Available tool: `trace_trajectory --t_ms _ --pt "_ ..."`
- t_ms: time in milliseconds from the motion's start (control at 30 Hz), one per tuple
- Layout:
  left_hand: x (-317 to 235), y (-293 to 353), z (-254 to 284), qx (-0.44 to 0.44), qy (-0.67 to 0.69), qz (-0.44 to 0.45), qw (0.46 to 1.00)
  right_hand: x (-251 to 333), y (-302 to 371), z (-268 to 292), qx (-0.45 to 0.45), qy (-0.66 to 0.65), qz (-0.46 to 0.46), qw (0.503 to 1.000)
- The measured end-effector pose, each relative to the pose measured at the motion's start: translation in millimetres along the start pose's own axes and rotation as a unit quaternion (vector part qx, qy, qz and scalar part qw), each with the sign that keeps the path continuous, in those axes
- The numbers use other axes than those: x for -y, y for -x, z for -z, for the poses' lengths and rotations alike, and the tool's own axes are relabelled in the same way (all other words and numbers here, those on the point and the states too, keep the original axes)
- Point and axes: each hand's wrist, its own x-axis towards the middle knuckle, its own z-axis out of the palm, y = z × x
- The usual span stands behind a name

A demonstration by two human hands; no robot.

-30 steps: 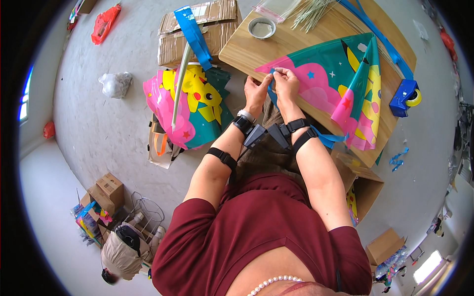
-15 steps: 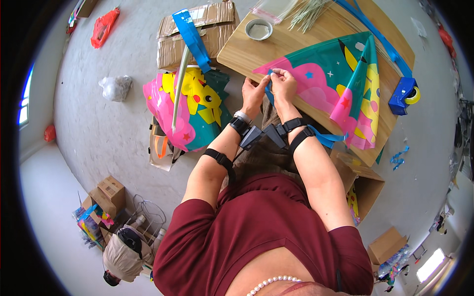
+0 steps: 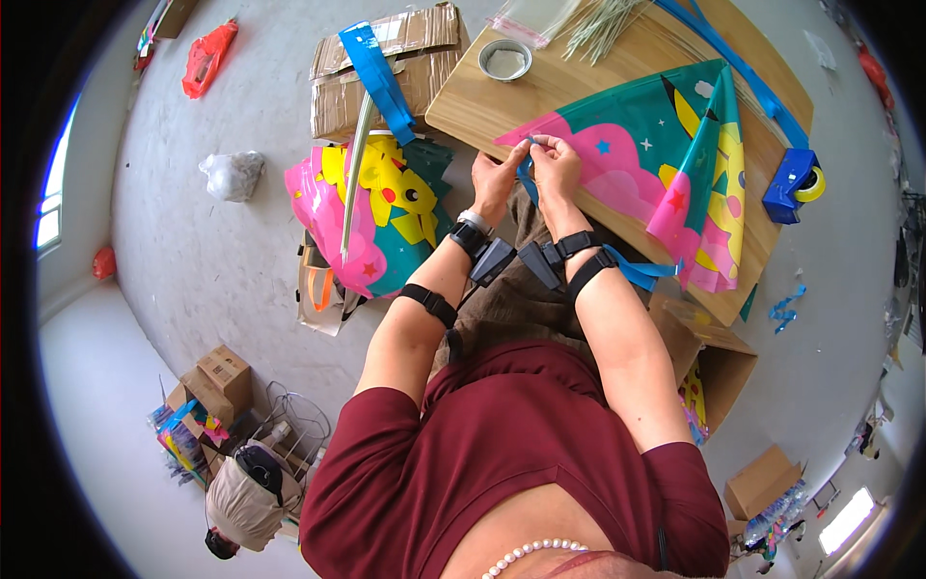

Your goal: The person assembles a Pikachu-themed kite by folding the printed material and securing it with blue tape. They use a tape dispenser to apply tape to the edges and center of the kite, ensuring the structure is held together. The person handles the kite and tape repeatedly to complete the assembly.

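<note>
At the near edge of the wooden table [image 3: 463, 104], my left hand [image 3: 494, 185] and my right hand [image 3: 557, 172] meet with closed fingertips. Both pinch a narrow blue plastic strip [image 3: 526, 178], which hangs down between them. Just beyond my hands lies a large printed plastic sheet [image 3: 593, 154] in pink, green and yellow, shaped like a kite's sail. Its right part is folded over. Another length of blue strip [image 3: 641, 270] hangs by the table edge beside my right forearm. The strip's upper end is partly hidden by my fingers.
On the table are a round tin [image 3: 504, 62], pale thin sticks [image 3: 606, 27] and a blue tape dispenser [image 3: 793, 188]. To the left, printed sheets [image 3: 386, 222] lie before a cardboard box [image 3: 434, 82] draped with blue strips [image 3: 376, 77]. Another person [image 3: 246, 497] is at lower left.
My hands stay pinched together in nearly the same spot; the blue strip between them now bows out and shows more. The view has shifted slightly.
</note>
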Motion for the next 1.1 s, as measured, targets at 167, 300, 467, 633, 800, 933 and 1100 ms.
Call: trace_trajectory --t_ms 167,300,467,633,800,933,1100 --pt "0.7 0.3 -0.8 -0.008 -0.048 -0.053 0.997 10.6 7.0 6.9 0.041 -0.077 -0.024 0.996" --pt "-0.3 1.7 -1.4 -0.037 -0.108 -0.068 0.991 25.0 14.8 15.5 0.083 -0.127 -0.075 0.986" --pt "-2.5 5.2 -4.5 -0.047 -0.1 -0.082 0.991 29.1 18.6 19.6 0.101 -0.129 -0.073 0.984" --pt "-3.9 6.2 -5.8 -0.04 -0.085 -0.085 0.992 23.9 20.3 20.8 0.108 -0.138 -0.038 0.984" --pt "-3.4 7.9 -6.6 -0.053 -0.088 -0.101 0.99 30.3 19.6 29.4 0.044 -0.232 0.011 0.972" --pt "-0.8 7.5 -7.3 -0.047 -0.093 -0.091 0.99 39.3 5.8 33.1 -0.033 0.216 0.271 0.938" --pt "3.9 5.9 -3.7 -0.033 -0.096 -0.062 0.993 40.0 -2.7 27.8 -0.036 0.448 0.289 0.845"
